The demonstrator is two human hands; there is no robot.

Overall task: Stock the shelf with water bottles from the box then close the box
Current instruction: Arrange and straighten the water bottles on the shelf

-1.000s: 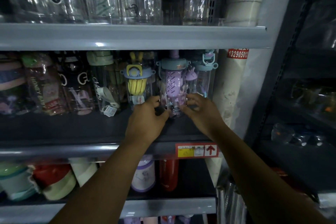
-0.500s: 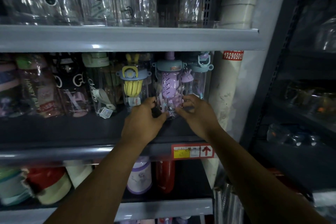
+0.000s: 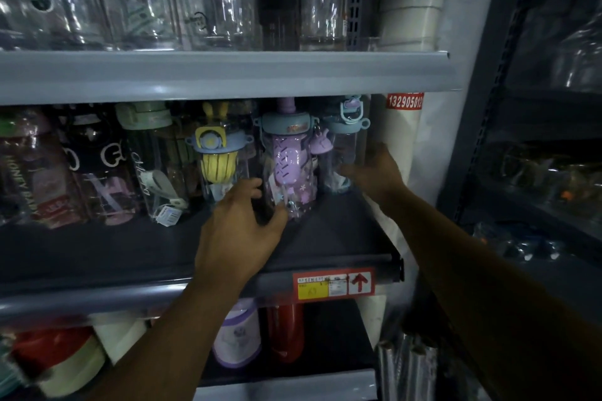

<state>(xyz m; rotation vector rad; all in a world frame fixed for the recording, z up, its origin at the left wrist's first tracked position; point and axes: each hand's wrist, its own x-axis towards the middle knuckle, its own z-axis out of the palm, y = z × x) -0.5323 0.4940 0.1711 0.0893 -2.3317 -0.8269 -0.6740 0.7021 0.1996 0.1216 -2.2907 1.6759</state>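
Observation:
A clear water bottle with a purple insert and blue lid stands on the middle shelf. My left hand grips its lower left side, thumb against the front of its base. To its right stands a clear bottle with a blue loop lid. My right hand reaches to that bottle's lower part, its blurred fingers stretched out against it. A bottle with a yellow insert stands left of the purple one. The box is out of view.
Several more bottles fill the middle shelf's left side. Clear glassware lines the upper shelf. A purple-white bottle and a red one stand on the lower shelf. A white pipe and a dark rack are at the right.
My right hand left the purple bottle and moved right to the blue-lidded bottle. My left hand stays at the purple bottle's base.

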